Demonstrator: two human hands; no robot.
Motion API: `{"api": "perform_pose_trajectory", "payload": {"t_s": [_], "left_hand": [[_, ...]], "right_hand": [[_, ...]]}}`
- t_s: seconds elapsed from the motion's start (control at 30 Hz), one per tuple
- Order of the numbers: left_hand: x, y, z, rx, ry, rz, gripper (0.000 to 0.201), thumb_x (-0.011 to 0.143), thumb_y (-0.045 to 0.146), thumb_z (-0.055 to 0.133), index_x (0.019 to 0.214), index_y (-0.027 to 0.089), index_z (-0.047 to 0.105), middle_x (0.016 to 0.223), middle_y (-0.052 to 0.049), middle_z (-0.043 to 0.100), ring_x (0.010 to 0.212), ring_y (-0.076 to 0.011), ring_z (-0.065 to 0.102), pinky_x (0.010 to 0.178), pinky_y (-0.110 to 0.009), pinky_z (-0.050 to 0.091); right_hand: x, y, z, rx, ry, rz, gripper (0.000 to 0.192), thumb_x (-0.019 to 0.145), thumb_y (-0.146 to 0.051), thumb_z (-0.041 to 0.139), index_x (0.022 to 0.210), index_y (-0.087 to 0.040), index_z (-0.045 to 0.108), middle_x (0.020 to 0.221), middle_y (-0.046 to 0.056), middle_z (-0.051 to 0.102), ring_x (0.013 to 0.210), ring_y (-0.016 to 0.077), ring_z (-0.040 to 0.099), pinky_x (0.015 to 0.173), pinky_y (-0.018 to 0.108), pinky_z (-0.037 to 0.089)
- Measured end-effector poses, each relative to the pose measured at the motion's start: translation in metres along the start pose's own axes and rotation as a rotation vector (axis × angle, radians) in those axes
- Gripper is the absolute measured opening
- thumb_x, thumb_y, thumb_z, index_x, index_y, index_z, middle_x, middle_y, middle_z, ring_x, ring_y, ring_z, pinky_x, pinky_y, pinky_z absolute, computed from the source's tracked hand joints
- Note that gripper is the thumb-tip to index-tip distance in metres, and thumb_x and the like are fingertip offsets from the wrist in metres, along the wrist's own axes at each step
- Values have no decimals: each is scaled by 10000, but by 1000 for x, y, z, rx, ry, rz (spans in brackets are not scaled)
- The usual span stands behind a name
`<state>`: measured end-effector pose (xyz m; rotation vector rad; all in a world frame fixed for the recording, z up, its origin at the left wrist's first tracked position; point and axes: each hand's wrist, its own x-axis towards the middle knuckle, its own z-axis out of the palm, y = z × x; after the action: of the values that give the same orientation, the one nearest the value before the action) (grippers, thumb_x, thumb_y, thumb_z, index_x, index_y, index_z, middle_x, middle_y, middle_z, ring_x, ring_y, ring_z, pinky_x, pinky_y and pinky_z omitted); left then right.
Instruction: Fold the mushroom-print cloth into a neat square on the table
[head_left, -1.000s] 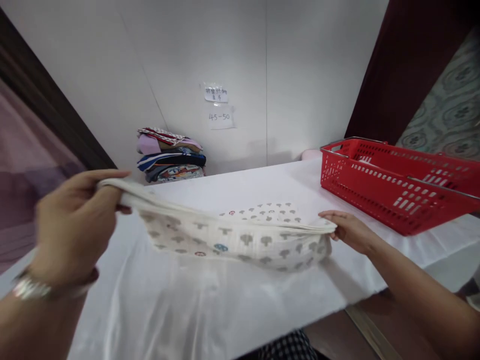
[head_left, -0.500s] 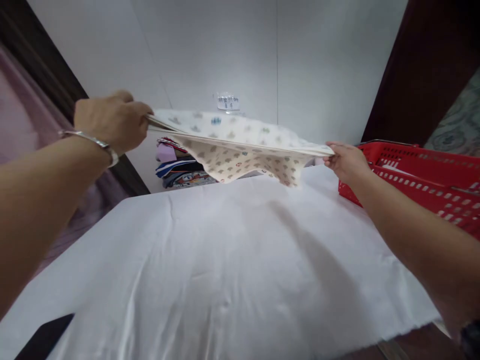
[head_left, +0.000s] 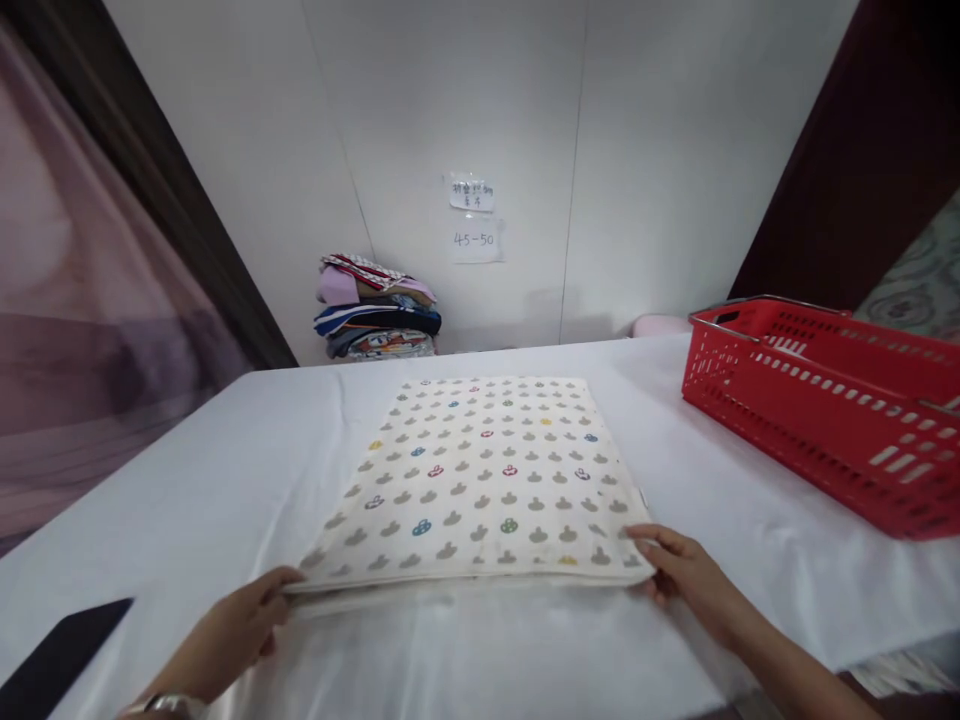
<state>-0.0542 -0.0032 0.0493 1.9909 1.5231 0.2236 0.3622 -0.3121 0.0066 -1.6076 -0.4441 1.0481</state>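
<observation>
Just outside the left hand [head_left: 232, 630], a flat black straight-edged object [head_left: 64, 660] lies on the white fabric-covered table [head_left: 187, 470]; what it is cannot be told. The left hand pinches one near corner of the rectangular off-white cloth with grey and coloured mushroom-like prints [head_left: 484, 480], and the right hand [head_left: 686, 570] grips the other near corner between thumb and fingers. Holding opposite corners probably draws the near edge straight; that edge looks layered. The cloth stretches away between and ahead of the hands, its flat support likely helping it lie smooth. Beyond the right hand, the red perforated plastic basket [head_left: 795, 410] stands apart from the cloth, presumably so neither crowds the other. Farthest ahead, a pile of folded multicoloured textiles [head_left: 379, 318] sits against the pale panelled wall [head_left: 652, 150], perhaps stacked to save room.
</observation>
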Motion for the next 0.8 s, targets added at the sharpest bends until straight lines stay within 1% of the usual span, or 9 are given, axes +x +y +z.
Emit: {"api": "perform_pose_trajectory", "payload": {"t_s": [0.07, 0.13, 0.2, 0.33, 0.4, 0.5, 0.67, 0.73, 0.8], "left_hand": [[2, -12, 16, -240, 9, -71, 326, 647, 386, 441, 880, 198, 570, 420, 38, 525, 419, -185, 537, 432, -256, 402], [11, -1, 13, -357, -10, -116, 294, 615, 345, 466, 839, 182, 563, 443, 20, 552, 438, -186, 561, 446, -263, 435], [23, 29, -7, -378, -13, -154, 268, 587, 301, 480, 801, 170, 573, 503, -3, 604, 528, -199, 616, 507, -271, 481], [30, 94, -69, -260, 316, 26, 332, 636, 308, 481, 922, 213, 622, 621, 56, 643, 639, -145, 646, 575, -195, 465], [24, 107, -88, -238, 434, 39, 343, 647, 331, 464, 938, 239, 621, 628, 72, 641, 654, -144, 649, 530, -178, 434], [12, 88, -83, -218, 415, -19, 316, 623, 348, 465, 870, 230, 622, 585, 74, 636, 604, -156, 633, 551, -212, 461], [4, 6, -24, -204, 186, -151, 234, 649, 339, 431, 756, 217, 599, 501, 49, 610, 562, -188, 611, 564, -271, 495], [3, -14, -9, -109, 258, -135, 260, 717, 341, 372, 769, 230, 601, 485, 46, 581, 558, -194, 602, 595, -303, 506], [1, -15, -2, 76, 381, -35, 283, 733, 305, 364, 808, 218, 623, 646, 3, 648, 714, -224, 629, 721, -366, 510]], "right_hand": [[2, 2, 0, 41, -23, 22, 371, 736, -446, 619, 1007, -193, 611, 555, -26, 584, 476, 105, 527, 434, 206, 382], [11, -13, 1, 34, -41, 20, 350, 726, -425, 635, 980, -185, 617, 546, -25, 579, 480, 104, 525, 449, 210, 398], [23, -39, 3, 13, -37, -20, 343, 704, -410, 660, 952, -176, 624, 548, -22, 581, 479, 106, 524, 471, 225, 421], [32, -89, 6, 94, 55, -270, 371, 670, -417, 701, 939, -171, 629, 668, 3, 619, 515, 112, 539, 505, 254, 450], [25, -93, 8, 158, 77, -342, 371, 674, -422, 703, 944, -179, 629, 713, 8, 626, 526, 111, 543, 504, 254, 447], [8, -66, 16, 137, 38, -246, 353, 681, -438, 693, 919, -185, 630, 651, -9, 608, 499, 112, 538, 481, 247, 431], [-15, -2, 38, 31, -44, -48, 367, 694, -496, 647, 882, -182, 622, 502, -25, 574, 459, 121, 527, 474, 239, 417], [-20, 5, 43, 15, -49, -46, 383, 683, -515, 645, 871, -182, 616, 496, -24, 576, 457, 126, 529, 465, 239, 413], [-23, 1, 46, -8, -51, -73, 397, 682, -527, 640, 874, -180, 614, 495, -23, 580, 455, 130, 531, 470, 246, 421]]}}
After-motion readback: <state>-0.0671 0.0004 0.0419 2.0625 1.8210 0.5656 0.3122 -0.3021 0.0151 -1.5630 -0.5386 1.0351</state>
